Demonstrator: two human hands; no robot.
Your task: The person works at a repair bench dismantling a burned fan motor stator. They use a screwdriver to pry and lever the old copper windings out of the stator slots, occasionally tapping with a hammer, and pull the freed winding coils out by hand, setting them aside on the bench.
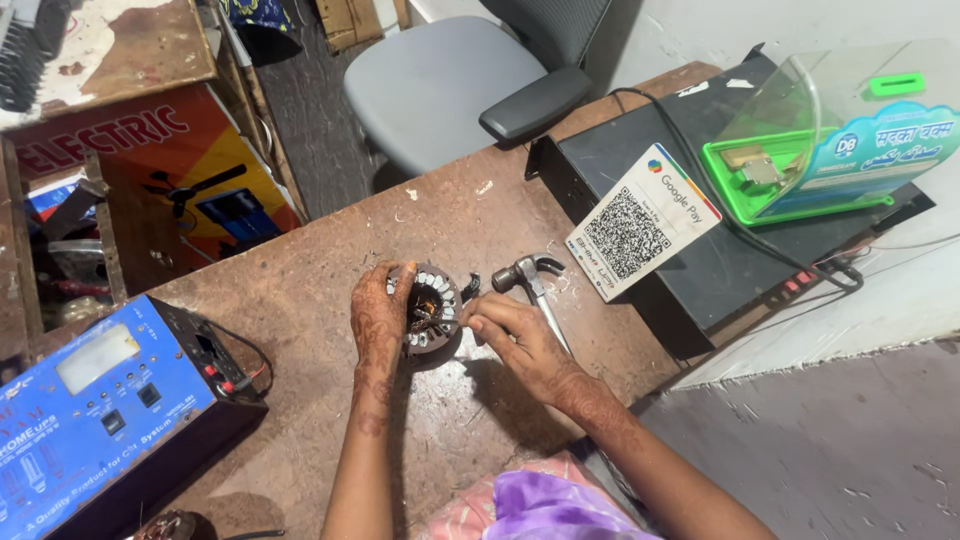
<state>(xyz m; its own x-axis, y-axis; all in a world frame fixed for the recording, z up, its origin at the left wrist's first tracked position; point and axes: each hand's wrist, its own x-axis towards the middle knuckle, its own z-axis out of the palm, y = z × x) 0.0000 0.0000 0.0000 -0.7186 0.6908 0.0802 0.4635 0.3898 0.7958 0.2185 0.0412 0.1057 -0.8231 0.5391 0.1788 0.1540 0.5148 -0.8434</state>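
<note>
Clutter around a worn brown workbench [330, 270]

A claw hammer [530, 283] lies just right of centre; at 2 o'clock a white code card [640, 222] leans on a black box [700, 270], with a clear-and-green plastic case [830, 130] on top. A blue power unit [100, 410] sits at 8 o'clock, a grey office chair [450, 80] at 12, an orange carton [150, 170] at 10.

Worn brown wooden bench [330, 290], matt, scuffed w/ pale chips. Round motor stator [432, 308]: dull grey metal w/ coppery windings. Claw hammer [528, 280]: bare steel head & shaft, faint sheen. Blue box unit [95, 410], painted metal, semi-gloss. Clear plastic case [850, 110], glossy, green base.
</note>
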